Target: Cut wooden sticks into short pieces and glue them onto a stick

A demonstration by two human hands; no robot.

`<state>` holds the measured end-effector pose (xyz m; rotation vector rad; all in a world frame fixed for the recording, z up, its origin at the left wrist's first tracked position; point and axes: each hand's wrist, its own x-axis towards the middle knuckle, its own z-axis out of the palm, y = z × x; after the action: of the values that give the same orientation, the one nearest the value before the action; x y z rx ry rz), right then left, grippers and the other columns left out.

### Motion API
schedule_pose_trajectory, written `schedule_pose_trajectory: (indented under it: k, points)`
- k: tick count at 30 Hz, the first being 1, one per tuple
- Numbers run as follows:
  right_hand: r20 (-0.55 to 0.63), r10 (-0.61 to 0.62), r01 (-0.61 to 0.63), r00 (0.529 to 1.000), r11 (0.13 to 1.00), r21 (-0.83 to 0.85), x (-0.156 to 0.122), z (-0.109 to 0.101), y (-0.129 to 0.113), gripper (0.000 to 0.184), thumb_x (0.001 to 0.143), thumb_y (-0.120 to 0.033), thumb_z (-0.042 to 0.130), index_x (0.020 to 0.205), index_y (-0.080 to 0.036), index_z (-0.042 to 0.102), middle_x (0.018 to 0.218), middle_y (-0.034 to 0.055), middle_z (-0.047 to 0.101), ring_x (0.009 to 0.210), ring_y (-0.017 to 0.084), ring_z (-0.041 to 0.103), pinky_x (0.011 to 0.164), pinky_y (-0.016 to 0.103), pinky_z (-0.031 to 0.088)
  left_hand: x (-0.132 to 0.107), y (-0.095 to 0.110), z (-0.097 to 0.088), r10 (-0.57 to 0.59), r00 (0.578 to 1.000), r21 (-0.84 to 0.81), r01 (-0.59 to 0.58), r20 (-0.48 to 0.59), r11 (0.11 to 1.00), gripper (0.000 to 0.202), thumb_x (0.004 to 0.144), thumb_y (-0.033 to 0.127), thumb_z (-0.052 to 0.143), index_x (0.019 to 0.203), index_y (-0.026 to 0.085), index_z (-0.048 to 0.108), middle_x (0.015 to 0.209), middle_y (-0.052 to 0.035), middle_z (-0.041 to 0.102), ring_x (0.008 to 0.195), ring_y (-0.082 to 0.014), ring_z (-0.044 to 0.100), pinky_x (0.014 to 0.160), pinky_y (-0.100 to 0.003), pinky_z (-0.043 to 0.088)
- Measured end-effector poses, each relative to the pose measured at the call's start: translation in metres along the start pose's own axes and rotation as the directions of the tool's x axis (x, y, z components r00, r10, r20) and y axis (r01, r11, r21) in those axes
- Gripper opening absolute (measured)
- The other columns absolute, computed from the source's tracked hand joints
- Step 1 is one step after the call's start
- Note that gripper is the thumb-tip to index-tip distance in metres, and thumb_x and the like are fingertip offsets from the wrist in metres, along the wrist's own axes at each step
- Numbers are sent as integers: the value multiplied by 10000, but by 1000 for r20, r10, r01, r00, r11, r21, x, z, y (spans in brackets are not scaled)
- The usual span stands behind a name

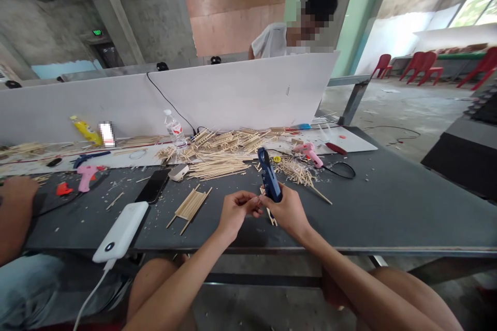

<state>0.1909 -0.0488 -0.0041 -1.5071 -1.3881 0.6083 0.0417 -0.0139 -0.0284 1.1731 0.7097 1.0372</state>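
My right hand point(290, 213) is wrapped round a dark blue plier-like hand tool point(269, 173), which stands up from the fist with a looped end at the top. Close beside it, my left hand point(237, 212) has its fingertips pinched together, meeting the right thumb; whatever they hold is too small to make out. Thin wooden sticks point(272, 218) poke out below the right hand, partly hidden by it. To the left, a small frame of wooden sticks point(190, 206) lies flat on the dark table point(349, 212).
Behind my hands lie a stick pile point(221, 165), short cut pieces point(295, 169) and a pink glue gun point(308, 154). A bottle point(174, 129) stands by the white partition point(233, 95). Leftward are a phone point(154, 186), a white power bank point(122, 230) and another person's arm point(17, 212).
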Motion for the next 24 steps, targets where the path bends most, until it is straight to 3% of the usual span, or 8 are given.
schedule_pose_trajectory:
  k: [4, 9, 17, 24]
  points:
    - [-25, 9, -7, 1000, 999, 47, 0, 2, -1, 237, 749, -328, 622, 918, -165, 650, 791, 45, 714, 688, 195, 670, 639, 262, 474, -4, 3, -3, 1, 1000, -15, 0, 23, 1000, 291, 751, 382, 742, 825, 102, 715, 758, -83, 716, 628, -164, 678, 566, -244, 532]
    - [-18, 25, -23, 1000, 995, 99, 0, 6, -3, 243, 749, -333, 623, 924, -164, 638, 795, 58, 722, 708, 212, 685, 665, 279, 492, -7, 6, -7, -3, 1000, -8, 3, 19, 1000, 283, 707, 339, 777, 856, 105, 723, 790, -97, 732, 666, -186, 691, 596, -264, 541]
    - [-21, -16, 17, 1000, 998, 63, 3, 18, -10, 263, 762, -359, 610, 931, -163, 658, 827, 63, 720, 726, 208, 675, 656, 272, 480, -6, 10, -14, 20, 993, 51, -14, -119, 999, 301, 649, 351, 816, 796, 109, 714, 718, -76, 729, 633, -188, 698, 623, -283, 566]
    - [160, 36, -14, 986, 991, -136, -4, 8, -8, 222, 766, -330, 585, 910, -180, 663, 717, 46, 699, 661, 205, 650, 585, 257, 433, -3, 37, -24, 207, 949, 152, -174, -240, 973, 268, 691, 330, 785, 826, 114, 702, 722, -72, 732, 647, -202, 713, 658, -313, 598]
